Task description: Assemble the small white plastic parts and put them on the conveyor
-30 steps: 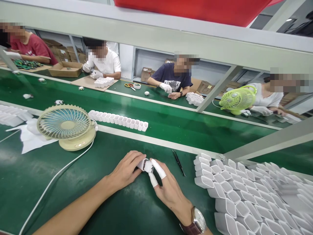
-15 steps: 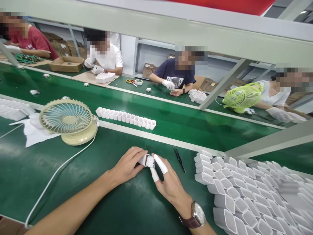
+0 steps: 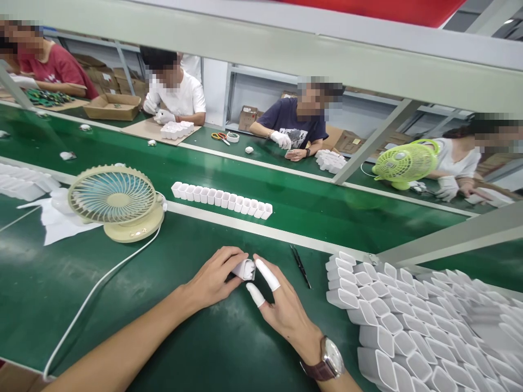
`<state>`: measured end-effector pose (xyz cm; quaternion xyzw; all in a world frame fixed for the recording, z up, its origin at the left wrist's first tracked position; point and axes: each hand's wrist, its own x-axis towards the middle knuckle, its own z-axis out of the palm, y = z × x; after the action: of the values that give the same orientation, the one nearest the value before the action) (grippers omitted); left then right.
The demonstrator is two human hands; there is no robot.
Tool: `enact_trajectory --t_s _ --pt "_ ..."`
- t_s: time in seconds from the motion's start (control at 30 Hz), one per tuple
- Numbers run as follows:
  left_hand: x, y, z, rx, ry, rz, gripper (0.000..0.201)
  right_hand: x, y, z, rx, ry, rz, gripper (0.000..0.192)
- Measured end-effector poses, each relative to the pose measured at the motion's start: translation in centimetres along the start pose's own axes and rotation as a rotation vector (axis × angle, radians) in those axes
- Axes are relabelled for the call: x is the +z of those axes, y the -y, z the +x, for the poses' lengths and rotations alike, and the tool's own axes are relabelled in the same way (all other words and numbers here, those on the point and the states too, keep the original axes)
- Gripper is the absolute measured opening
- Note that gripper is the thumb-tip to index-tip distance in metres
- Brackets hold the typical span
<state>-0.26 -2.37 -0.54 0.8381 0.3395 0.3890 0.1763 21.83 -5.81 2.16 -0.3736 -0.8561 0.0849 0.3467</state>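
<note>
Over the green bench, my left hand (image 3: 216, 275) is closed around a small white plastic casing (image 3: 240, 270), its open end facing right. A white piece (image 3: 249, 270) sits inside that opening; its details are too small to make out. My right hand (image 3: 281, 305) is right beside the opening, thumb and index finger spread, white finger cots on both. The index fingertip is at the casing's rim; whether it touches I cannot tell. Black tweezers (image 3: 300, 267) lie on the bench beyond my right hand.
Many empty white casings (image 3: 388, 310) stand packed on the right. A row of white casings (image 3: 223, 199) stands on the green conveyor belt (image 3: 310, 212). A beige fan (image 3: 118, 201) with a trailing white cable (image 3: 93, 294) occupies the left. Co-workers sit across the belt.
The white piece sits deeper in the casing, and my right thumb and index finger have come away from it. The row on the belt has shifted right. A co-worker's hands at far right moved.
</note>
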Motion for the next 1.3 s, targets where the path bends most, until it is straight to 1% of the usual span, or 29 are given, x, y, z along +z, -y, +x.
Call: enact_trajectory --t_s 0.17,0.27,0.37,0.43,0.5,0.6,0.67,0.77,0.9,1.1,1.2,1.3 --pt "-0.2 -0.3 0.0 -0.072 0.023 -0.059 0.052 0.2 -0.2 -0.1 0.004 -0.022 0.012 0.072" --pt "-0.5 -0.6 0.1 -0.102 0.082 -0.091 0.053 0.4 -0.5 -0.2 0.019 -0.036 0.017 0.07" --pt "-0.7 -0.7 0.1 -0.129 0.138 -0.131 0.051 0.6 -0.7 -0.3 0.035 -0.044 0.018 0.065" --pt "-0.8 -0.6 0.1 -0.136 0.133 -0.147 0.049 0.7 -0.8 -0.4 0.047 -0.036 0.032 0.06" --pt "-0.8 -0.3 0.1 -0.119 0.108 -0.152 0.045 0.8 -0.9 -0.4 0.053 -0.029 0.055 0.054" --pt "-0.8 0.3 0.0 -0.042 0.074 -0.122 0.033 0.9 -1.1 -0.5 0.055 -0.024 0.093 0.048" --pt "-0.8 0.7 0.1 0.006 0.055 -0.09 0.024 1.0 -1.2 -0.5 0.055 -0.016 0.113 0.047" --pt "-0.9 0.9 0.2 0.05 0.049 -0.076 0.016 1.2 -1.4 -0.7 0.063 -0.013 0.128 0.047" --pt "-1.0 0.6 0.4 0.087 0.039 -0.084 0.015 1.5 -1.7 -0.9 0.053 -0.025 0.115 0.047" --pt "-1.0 0.4 0.4 0.163 -0.004 -0.041 0.018 1.1 -1.9 -0.9 -0.041 -0.036 0.06 0.049" --pt "-1.0 0.4 0.3 0.167 -0.011 -0.024 0.016 0.9 -1.9 -0.8 -0.071 -0.044 0.042 0.052" --pt "-1.0 0.3 0.3 0.151 0.004 -0.026 0.015 0.9 -1.9 -0.8 -0.078 -0.064 0.032 0.051"
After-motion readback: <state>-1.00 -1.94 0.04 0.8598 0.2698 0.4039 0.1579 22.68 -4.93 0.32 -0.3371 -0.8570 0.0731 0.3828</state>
